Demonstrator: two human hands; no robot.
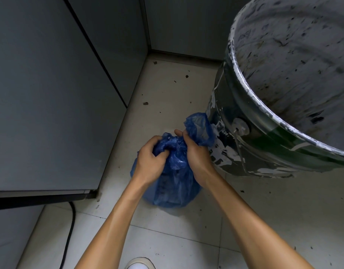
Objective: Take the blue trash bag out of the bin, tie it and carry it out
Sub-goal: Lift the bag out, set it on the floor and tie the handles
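The blue trash bag (pixel 175 187) stands on the tiled floor, outside the bin and just left of it. Its top is gathered into two bunches. My left hand (pixel 148 160) is closed around the left bunch. My right hand (pixel 196 152) grips the right bunch, and a loop of blue plastic sticks up beyond its fingers, close to the bin's wall. The bin (pixel 243 105) is a big round bucket with a green, paint-smeared outside and a dirty grey inside with no liner in it.
A grey cabinet (pixel 47 94) fills the left side, its corner close to the bag. A black cable (pixel 69 230) runs along the floor at the lower left. Dirt specks dot the white tiles (pixel 167 90). A white shoe tip (pixel 140 264) shows at the bottom edge.
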